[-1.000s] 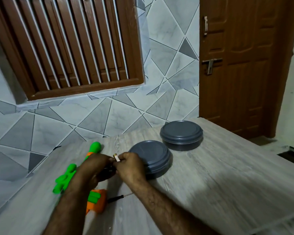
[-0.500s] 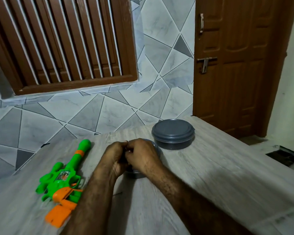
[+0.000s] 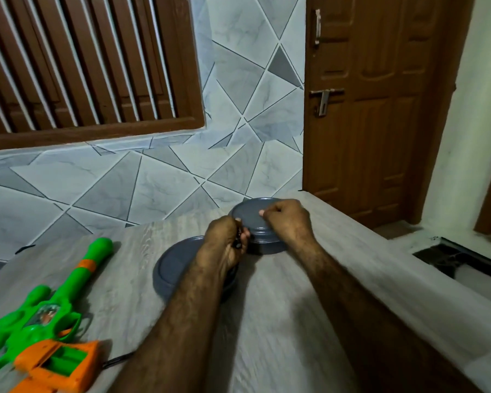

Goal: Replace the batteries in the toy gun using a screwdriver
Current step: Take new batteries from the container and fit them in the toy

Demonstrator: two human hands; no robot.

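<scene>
The grey wood-grain table point(image 3: 281, 321) fills the lower half of the frame, and both your forearms reach across it from the bottom edge. Behind it the tiled wall point(image 3: 153, 180) runs across the middle. The slatted brown window shutter point(image 3: 82, 66) is in the upper left and the brown door point(image 3: 380, 109) in the upper right.

Two round grey lidded containers sit on the table near the centre of the frame. The near container point(image 3: 176, 268) is partly covered by your left wrist. The far container point(image 3: 247, 217) stands just beyond it to the right.

The toy gun point(image 3: 46, 321) lies flat at the lower left, well apart from both hands, with its green barrel pointing up towards the wall. Its orange grip point(image 3: 60, 361) is at the bottom edge, and green shows inside it. Just right of that grip you can see a short dark stretch of the screwdriver point(image 3: 116, 361) on the table before your left forearm hides the rest.

Your hands are near each other but not touching. Your left hand point(image 3: 224, 245) is above the gap between the two containers, its fingers curled round a small dark object point(image 3: 237, 241). It may be a battery, but blur makes it hard to say. Your right hand point(image 3: 288, 219) is over the lid of the far container with its fingers curled in. I cannot tell whether it pinches anything.
</scene>
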